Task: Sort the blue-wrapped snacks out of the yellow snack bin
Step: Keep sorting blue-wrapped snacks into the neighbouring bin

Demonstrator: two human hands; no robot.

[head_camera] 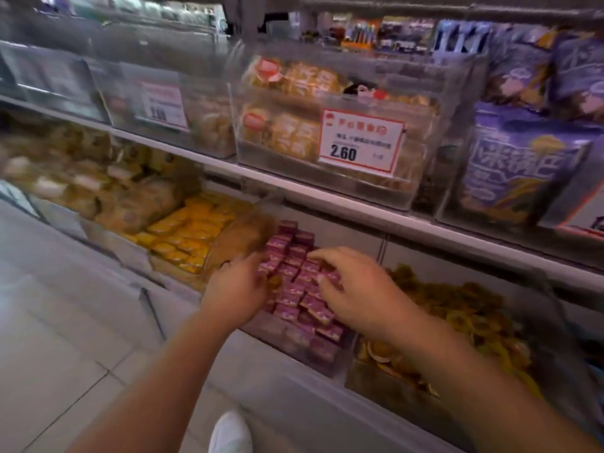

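Note:
The yellow snack bin [188,238], a clear bin of small yellow-wrapped packets, sits on the lower shelf left of centre. Right of it, a clear bin holds several small purple-pink wrapped packets [295,287]. Both hands hover over this purple bin. My left hand [236,289] is at its left edge with fingers curled; a small brownish-yellow piece [274,282] shows at its fingertips, and the blur hides whether it is held. My right hand [354,289] rests on the packets with fingers spread. I cannot make out any clearly blue packet in the bins.
A bin of dried yellow fruit rings [457,325] stands to the right. A brown packaged item [243,238] lies between the yellow and purple bins. The shelf above carries a clear box with a 2.60 price tag [361,142] and purple bags [519,168]. Tiled floor [65,338] lies at left.

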